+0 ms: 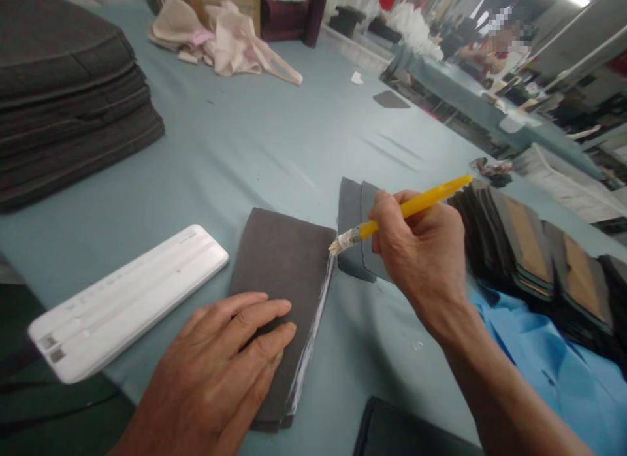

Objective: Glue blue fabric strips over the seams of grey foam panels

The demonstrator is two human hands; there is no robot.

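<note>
A dark grey folded piece [289, 253] lies on the light blue table, with white paste along its right edge. My left hand [230, 358] rests flat on its lower left part, fingers stretched out. My right hand [421, 240] is closed round a yellow-handled brush [416, 204]; the pale bristles touch the upper right corner of the piece, at the pasted edge. Behind the brush and partly hidden by my right hand lie more grey pieces [350, 211]. A long white plastic object [130, 299] lies to the left of the dark piece.
A tall stack of dark pieces [73, 83] stands at the far left. Pale cloths [230, 38] lie at the back. At right are rows of dark pieces [529, 247] and blue cloth [553, 358]. A black object [411, 433] sits at the bottom edge. A person [494, 48] is in the background.
</note>
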